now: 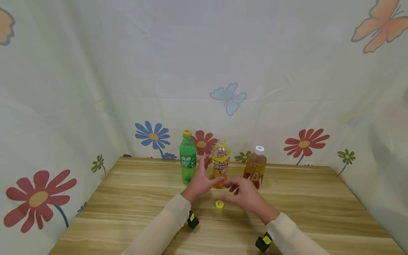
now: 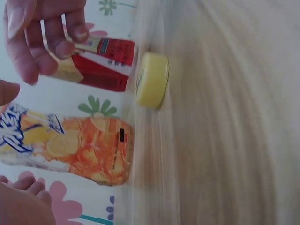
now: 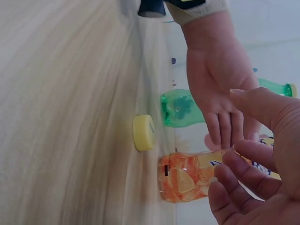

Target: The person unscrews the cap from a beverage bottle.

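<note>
I log the left hand (image 1: pixel 199 182) wide and empty left of the uncapped bottle (image 1: pixel 221 165), the right hand (image 1: pixel 246 194) loosely curved, empty, at its near right, presumably leaving room around the cap (image 1: pixel 219 204), flat on the tabletop (image 1: pixel 137 198) before it.

Long cream sleeves (image 1: pixel 159 226) are worn above a bare left hand (image 1: pixel 199 181) and a bare right hand (image 1: pixel 247 194), the left one finished in a ribbed cuff (image 3: pixel 206 11). Beside each cuff a compact black camera (image 1: pixel 193 224) is worn, marked by a bright yellow label (image 1: pixel 267 240); a flared end (image 3: pixel 152 9) is shown on the left camera.
</note>
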Demonstrator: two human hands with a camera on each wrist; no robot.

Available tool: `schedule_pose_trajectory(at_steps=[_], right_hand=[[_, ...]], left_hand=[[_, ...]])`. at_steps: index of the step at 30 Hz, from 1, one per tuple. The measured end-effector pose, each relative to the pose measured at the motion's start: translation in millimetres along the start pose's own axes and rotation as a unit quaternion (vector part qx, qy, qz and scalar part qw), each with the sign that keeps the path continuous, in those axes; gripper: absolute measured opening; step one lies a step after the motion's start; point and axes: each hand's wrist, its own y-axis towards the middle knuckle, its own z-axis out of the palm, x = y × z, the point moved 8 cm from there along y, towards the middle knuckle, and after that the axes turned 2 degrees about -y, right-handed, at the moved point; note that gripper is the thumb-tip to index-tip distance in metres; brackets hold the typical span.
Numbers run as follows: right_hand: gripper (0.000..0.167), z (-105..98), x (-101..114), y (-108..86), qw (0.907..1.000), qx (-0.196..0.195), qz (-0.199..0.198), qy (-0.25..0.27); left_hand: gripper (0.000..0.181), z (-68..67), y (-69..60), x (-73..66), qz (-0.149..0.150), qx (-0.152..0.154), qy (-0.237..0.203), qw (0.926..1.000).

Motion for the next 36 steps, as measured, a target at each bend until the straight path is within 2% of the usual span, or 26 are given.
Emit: schedule_pose_trajectory(at_steps=[9, 17, 20, 24, 30, 36], right_hand=[[0.034, -15, -3, -4.8, 0.9994, -0.032, 0.001, 0.015], [0.031, -35, -11, -12.4, 0.9964, -0.082, 0.004, 0.022], [0.03, -43, -10, -14.8, 0.9949, -0.098, 0.001, 0.024], [0.026, -56, -9, -17.8, 0.9922, -0.123, -0.005, 0.022], [0.027, -75, -8, -20.6, 0.9862, -0.158, -0.015, 0.047], [0.032, -95, -7, -23.9, 0.9776, -0.209, -0.004, 0.024]], left_hand=[[0.099, -5.9, -23.4, -14.3, 0.01, -0.026, 0.01, 0.9996], [0.093, -4.6, -44.0, -32.1, 0.068, -0.055, 0.054, 0.9948], [0.092, -2.1, -49.8, -38.5, 0.07, -0.055, 0.067, 0.9937], [0.093, 2.8, -53.5, -45.1, 0.072, -0.055, 0.059, 0.9942], [0.091, 12.9, -56.2, -60.9, 0.12, -0.058, 0.044, 0.9901], [0.085, 27.8, -59.3, -81.5, 0.143, -0.025, 0.02, 0.9891]])
